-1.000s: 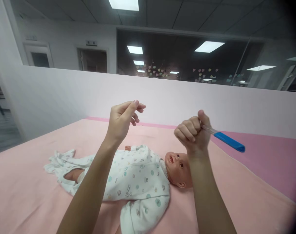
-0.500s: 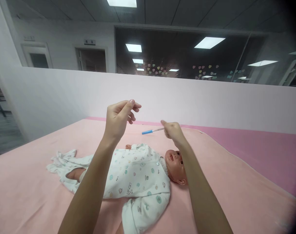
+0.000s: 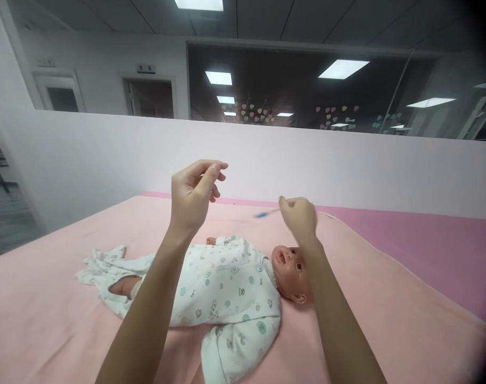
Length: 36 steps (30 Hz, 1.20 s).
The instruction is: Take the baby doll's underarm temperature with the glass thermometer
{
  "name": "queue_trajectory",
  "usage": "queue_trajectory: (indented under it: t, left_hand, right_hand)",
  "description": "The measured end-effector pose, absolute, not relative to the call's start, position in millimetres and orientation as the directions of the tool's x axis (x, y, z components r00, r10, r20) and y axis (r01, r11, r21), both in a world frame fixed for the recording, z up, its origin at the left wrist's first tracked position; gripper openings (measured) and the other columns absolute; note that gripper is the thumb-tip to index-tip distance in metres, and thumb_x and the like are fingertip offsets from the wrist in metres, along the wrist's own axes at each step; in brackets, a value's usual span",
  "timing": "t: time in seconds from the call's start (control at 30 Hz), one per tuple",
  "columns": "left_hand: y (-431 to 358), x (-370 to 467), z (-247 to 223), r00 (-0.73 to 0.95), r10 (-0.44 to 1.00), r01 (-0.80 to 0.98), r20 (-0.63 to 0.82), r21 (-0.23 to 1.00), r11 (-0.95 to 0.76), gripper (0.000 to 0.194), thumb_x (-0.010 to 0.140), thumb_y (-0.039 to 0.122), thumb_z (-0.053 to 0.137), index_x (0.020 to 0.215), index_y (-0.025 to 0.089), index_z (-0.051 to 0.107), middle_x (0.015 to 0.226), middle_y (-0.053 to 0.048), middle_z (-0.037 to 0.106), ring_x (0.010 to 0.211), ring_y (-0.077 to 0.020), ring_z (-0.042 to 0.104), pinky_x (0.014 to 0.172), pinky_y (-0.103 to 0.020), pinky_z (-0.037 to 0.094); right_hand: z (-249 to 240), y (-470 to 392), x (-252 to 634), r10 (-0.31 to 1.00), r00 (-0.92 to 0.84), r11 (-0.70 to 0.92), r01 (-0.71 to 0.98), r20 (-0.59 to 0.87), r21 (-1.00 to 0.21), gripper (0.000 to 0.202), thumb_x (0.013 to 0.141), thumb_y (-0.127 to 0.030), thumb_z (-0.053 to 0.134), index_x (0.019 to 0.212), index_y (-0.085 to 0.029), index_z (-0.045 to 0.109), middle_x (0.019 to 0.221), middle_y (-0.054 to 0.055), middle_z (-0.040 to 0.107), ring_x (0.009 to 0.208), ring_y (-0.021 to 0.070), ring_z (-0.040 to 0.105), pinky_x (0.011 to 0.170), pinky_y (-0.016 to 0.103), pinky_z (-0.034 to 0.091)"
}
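My left hand [image 3: 192, 194] is raised above the doll, its thumb resting by the bent index finger and the other fingers loosely curled. Nothing shows in it. My right hand [image 3: 301, 216] is closed round a slim thermometer-like stick [image 3: 262, 215], whose blurred blue end points left. Below my arms a baby doll [image 3: 286, 266] lies on its back, head to the right, in a white patterned outfit [image 3: 222, 282]. One doll leg is partly bare at the left. My right forearm hides part of the doll's head; my left forearm crosses its lower body.
A pink sheet [image 3: 371, 314] covers the surface under the doll, with a darker pink strip [image 3: 427, 245] at the right and back. A low white wall [image 3: 106, 154] stands behind, with a large window [image 3: 299, 90] above it.
My right hand has moved to the right with the stick, which is now blurred. My left hand has shifted slightly left and up. The doll stays in place.
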<state>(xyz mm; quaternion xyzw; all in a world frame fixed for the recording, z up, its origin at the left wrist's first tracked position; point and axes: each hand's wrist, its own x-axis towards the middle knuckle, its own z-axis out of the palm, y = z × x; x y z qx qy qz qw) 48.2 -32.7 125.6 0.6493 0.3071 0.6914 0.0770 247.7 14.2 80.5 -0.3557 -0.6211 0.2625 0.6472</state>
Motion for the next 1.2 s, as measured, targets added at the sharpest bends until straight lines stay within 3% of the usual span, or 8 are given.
queue_trajectory:
  t: [0.07,0.23,0.33,0.47,0.57,0.87,1.07,1.2]
  left_hand:
    - [-33,48,125,-0.139,0.493,0.305,0.859,0.510,-0.804,0.025,0.081,0.033,0.046,0.082,0.017,0.065,0.069,-0.001,0.060,0.046,-0.0068,0.049,0.041,-0.019,0.041]
    - [-34,49,125,-0.153,0.466,0.374,0.871,0.488,-0.789,0.025,0.082,0.033,0.045,0.082,0.018,0.065,0.069,-0.001,0.062,0.050,-0.0084,0.052,0.043,-0.020,0.042]
    - [-34,52,124,-0.138,0.448,0.411,0.883,0.462,-0.785,0.024,0.082,0.032,0.045,0.080,0.018,0.065,0.072,-0.002,0.063,0.058,-0.0108,0.057,0.045,-0.020,0.042]
    - [-34,53,122,-0.085,0.436,0.470,0.896,0.422,-0.775,0.022,0.081,0.031,0.047,0.079,0.019,0.065,0.074,-0.002,0.065,0.063,-0.0122,0.059,0.047,-0.020,0.041]
    - [-33,53,120,-0.056,0.421,0.520,0.905,0.386,-0.762,0.022,0.081,0.031,0.048,0.078,0.019,0.065,0.075,-0.002,0.065,0.062,-0.0118,0.058,0.048,-0.020,0.042]
    - [-31,58,115,0.005,0.346,0.607,0.938,0.272,-0.747,0.023,0.082,0.028,0.044,0.078,0.018,0.065,0.079,-0.002,0.066,0.062,-0.0108,0.057,0.054,-0.021,0.041]
    - [-27,64,107,0.151,0.422,0.707,0.894,0.201,-0.678,0.026,0.084,0.027,0.039,0.079,0.020,0.064,0.076,-0.001,0.064,0.056,-0.0098,0.053,0.055,-0.022,0.038]
    - [-24,71,98,0.384,0.560,0.729,0.734,0.131,-0.672,0.030,0.085,0.029,0.037,0.078,0.020,0.064,0.074,-0.001,0.065,0.060,-0.0123,0.055,0.055,-0.024,0.037]
  right_hand:
    - [83,10,240,0.783,0.109,0.608,0.080,0.613,-0.790,0.049,0.078,-0.036,0.046,0.037,-0.025,0.021,0.036,-0.011,0.009,0.035,0.0073,0.010,0.033,0.022,0.014]
    - [96,-18,243,0.742,-0.210,0.573,-0.294,0.636,-0.765,0.048,0.081,-0.043,0.041,0.044,-0.024,0.017,0.036,-0.010,0.014,0.029,0.0068,0.018,0.035,0.022,0.023]
    - [87,-7,246,0.702,-0.243,0.676,-0.069,0.670,-0.733,0.050,0.081,-0.047,0.037,0.040,-0.025,0.019,0.033,-0.010,0.016,0.030,0.0075,0.018,0.034,0.022,0.022]
    - [73,16,245,0.639,-0.047,0.718,0.392,0.767,-0.575,0.048,0.076,-0.035,0.047,0.036,-0.024,0.023,0.034,-0.010,0.017,0.040,0.0076,0.014,0.037,0.023,0.016]
    - [77,12,249,0.492,0.061,0.707,0.553,0.868,-0.440,0.046,0.076,-0.027,0.050,0.038,-0.020,0.023,0.042,-0.007,0.017,0.043,0.0066,0.015,0.043,0.024,0.015]
    - [119,-53,278,0.276,0.415,0.859,0.299,0.867,-0.416,0.039,0.072,-0.023,0.059,0.038,-0.019,0.040,0.038,-0.006,0.029,0.035,0.0072,0.029,0.040,0.026,0.024]
    - [126,-75,309,0.580,0.404,0.790,-0.066,0.707,-0.610,0.027,0.066,-0.017,0.059,0.042,-0.023,0.050,0.041,-0.003,0.035,0.038,0.0101,0.038,0.039,0.030,0.028]
    - [80,-68,326,0.839,0.308,0.455,0.054,0.448,-0.889,0.034,0.063,-0.031,0.066,0.042,-0.022,0.041,0.035,-0.004,0.033,0.031,0.0084,0.029,0.032,0.026,0.016]
